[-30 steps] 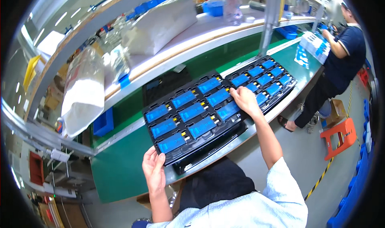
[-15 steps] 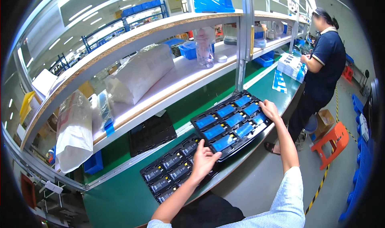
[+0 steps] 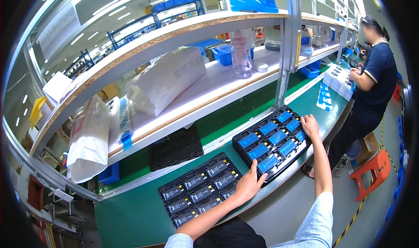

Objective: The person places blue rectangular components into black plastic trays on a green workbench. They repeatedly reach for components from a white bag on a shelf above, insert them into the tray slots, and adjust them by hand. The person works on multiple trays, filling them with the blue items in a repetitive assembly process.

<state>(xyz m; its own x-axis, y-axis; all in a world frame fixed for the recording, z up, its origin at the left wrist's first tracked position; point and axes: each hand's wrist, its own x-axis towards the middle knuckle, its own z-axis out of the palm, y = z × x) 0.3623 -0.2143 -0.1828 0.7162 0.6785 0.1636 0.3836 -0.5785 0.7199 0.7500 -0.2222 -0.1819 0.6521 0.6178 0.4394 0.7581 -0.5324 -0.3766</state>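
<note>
A black plastic tray (image 3: 281,155) filled with flat blue-faced packs in rows sits on the green bench, looking thick like a stack. My left hand (image 3: 249,184) grips its near left corner, thumb and fingers at the edge. At the right end, my right hand (image 3: 310,126) curls its fingers over the rim. Left of it lies a second black tray (image 3: 178,179), holding several black batteries (image 3: 200,194) with pale print and small yellow ends. My left forearm passes over its near right part and hides some batteries.
An empty-looking dark tray (image 3: 176,149) lies under the shelf (image 3: 218,91), which carries wrapped white bags (image 3: 168,80) and a clear bottle (image 3: 241,54). A metal post (image 3: 288,51) rises behind the bench. Farther right, a person (image 3: 371,78) stands by a stack of white sheets (image 3: 339,80); an orange stool (image 3: 371,174) is on the floor.
The tray of blue-faced packs has moved right and lowered onto the bench, both hands moving with it. More of the left tray of batteries shows. The view has shifted left.
</note>
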